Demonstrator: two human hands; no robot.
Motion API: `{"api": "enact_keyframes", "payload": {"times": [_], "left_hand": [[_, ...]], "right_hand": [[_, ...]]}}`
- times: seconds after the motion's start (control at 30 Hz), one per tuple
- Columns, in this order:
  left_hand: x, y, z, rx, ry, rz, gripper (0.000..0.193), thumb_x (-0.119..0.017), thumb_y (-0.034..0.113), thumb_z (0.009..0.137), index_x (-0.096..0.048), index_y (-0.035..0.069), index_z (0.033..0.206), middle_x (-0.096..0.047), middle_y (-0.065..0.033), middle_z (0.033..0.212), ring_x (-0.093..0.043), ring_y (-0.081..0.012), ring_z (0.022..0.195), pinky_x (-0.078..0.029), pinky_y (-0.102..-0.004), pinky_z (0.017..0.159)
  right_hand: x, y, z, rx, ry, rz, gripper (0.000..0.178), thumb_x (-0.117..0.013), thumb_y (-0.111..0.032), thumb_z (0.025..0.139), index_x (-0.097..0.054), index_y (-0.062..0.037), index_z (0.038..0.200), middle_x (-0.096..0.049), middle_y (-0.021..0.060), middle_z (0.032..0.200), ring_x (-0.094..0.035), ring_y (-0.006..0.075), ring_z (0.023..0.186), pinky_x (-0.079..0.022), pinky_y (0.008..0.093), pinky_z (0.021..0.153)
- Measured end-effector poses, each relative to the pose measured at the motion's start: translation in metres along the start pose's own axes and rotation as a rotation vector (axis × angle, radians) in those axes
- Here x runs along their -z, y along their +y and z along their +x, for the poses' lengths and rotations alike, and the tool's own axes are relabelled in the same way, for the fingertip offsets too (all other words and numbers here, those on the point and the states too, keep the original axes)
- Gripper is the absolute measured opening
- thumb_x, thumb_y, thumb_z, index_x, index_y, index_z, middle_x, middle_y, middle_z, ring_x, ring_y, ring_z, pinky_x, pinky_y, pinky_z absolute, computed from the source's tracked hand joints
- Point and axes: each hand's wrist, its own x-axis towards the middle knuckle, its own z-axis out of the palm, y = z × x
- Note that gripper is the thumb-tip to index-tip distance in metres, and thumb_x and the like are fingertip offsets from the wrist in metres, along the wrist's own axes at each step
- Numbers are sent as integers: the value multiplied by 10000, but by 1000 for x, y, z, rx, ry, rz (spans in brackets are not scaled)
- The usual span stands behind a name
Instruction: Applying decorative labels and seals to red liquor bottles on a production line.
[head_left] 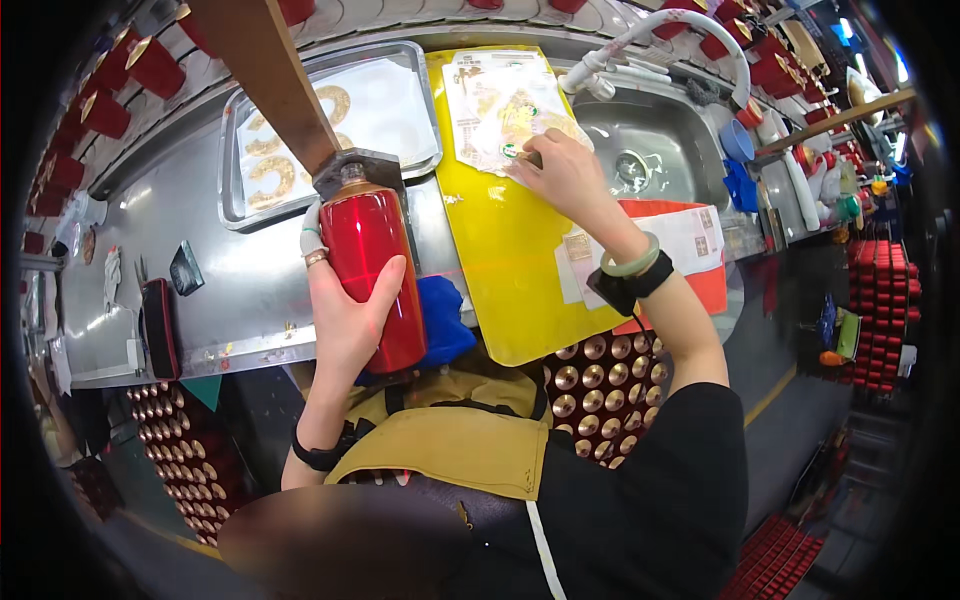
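A glossy red metal cylinder (372,265) stands tilted in front of me, its narrow neck against a dark bracket at the end of a wooden beam (275,75). My left hand (345,320) wraps round its lower left side, thumb across the front; a pale cover sits on one finger. My right hand (572,180) is closed in a pinch over a wet-looking sheet with gold and green prints (520,118). Whatever lies between those fingertips is too small to make out. The sheet lies on white printed papers at the far end of a yellow board (490,270).
Left of the board, a metal tray (432,150) holds paper with gold ring-like shapes. A sink (690,135) with a white faucet (740,60) lies at right. White cards rest on an orange sheet (710,290). A blue cloth (442,310) lies behind the cylinder. Red cups line the back.
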Motion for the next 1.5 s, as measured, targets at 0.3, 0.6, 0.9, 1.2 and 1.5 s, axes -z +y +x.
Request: {"api": "enact_keyframes", "payload": {"times": [0.3,0.6,0.9,1.2,1.5], "left_hand": [[1,-2,1,-33,-26,-56,799,-785,131,875,-296,21,1497,-577,-168,1285,-638,-243,1122,-539,-372,955],[1,-3,0,-4,-19,-64,788,-792,152,876,-305,20,1482,-584,-165,1277,-643,-242,1119,-543,-374,950],[0,1,0,3,-10,-81,722,-792,154,873,-357,-3,1426,-597,-162,1251,-650,-239,1103,-546,-373,944],[0,-2,0,-8,-3,-67,689,-798,171,867,-392,-7,1394,-605,-164,1240,-654,-238,1093,-547,-368,941],[-1,-1,1,16,-29,-112,706,-787,143,870,-371,0,1423,-592,-167,1263,-650,-234,1108,-554,-364,934]], "right_hand": [[-18,-3,-8,262,127,15,176,-775,-146,808,-677,-80,940,-700,64,938,-690,266,881,-570,391,737],[-12,-5,-7,125,61,139,220,-757,-78,764,-708,-93,977,-723,73,956,-702,245,887,-572,370,752],[-4,21,1,595,-86,-175,248,-708,-105,804,-685,-84,1050,-703,50,1007,-692,243,930,-554,374,818],[-14,25,11,739,25,-165,147,-709,-124,797,-626,-62,901,-637,72,845,-677,259,831,-553,375,769],[-15,28,11,725,22,-156,142,-700,-124,794,-614,-57,885,-629,79,857,-670,267,842,-557,381,770]]}}
